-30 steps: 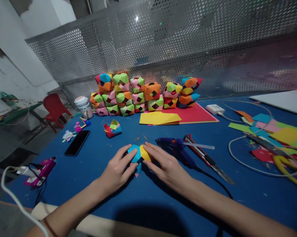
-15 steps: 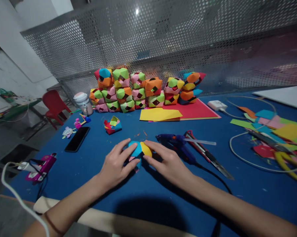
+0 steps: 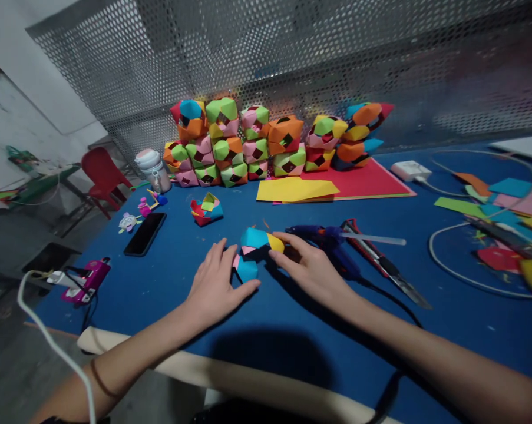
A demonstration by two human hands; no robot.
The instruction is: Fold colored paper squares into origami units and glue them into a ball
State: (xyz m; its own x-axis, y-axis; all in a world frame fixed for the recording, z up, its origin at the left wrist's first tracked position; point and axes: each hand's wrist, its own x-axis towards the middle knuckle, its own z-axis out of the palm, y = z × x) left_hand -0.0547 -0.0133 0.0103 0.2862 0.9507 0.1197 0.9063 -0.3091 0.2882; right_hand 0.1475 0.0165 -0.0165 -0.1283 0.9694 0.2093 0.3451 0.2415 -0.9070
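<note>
A folded-paper model point(image 3: 254, 238) in blue, yellow and pink lies on the blue table in front of me. My right hand point(image 3: 307, 265) pinches its yellow end between thumb and fingers. A lower blue and pink part point(image 3: 247, 270) shows nearer me; whether it is joined to the upper part I cannot tell. Beside that part rests my left hand point(image 3: 217, 280), thumb stretched out and fingers apart, close around its left side. To the right of my right hand lie a blue glue gun point(image 3: 319, 232) with a clear glue stick and a red and black utility knife point(image 3: 385, 262).
Stacked folded-paper units point(image 3: 230, 150) stand along the back, before a perforated metal panel. Yellow paper point(image 3: 296, 189) and red paper point(image 3: 367, 179) lie there. A small paper piece point(image 3: 207, 212), phone point(image 3: 145, 234) and bottle point(image 3: 153, 171) sit left. Paper scraps point(image 3: 513, 203) and a white cable are right.
My left hand has loosened and spread, its fingers drawing back from the paper model's upper blue part. My right hand still pinches the yellow end. The view has shifted slightly.
</note>
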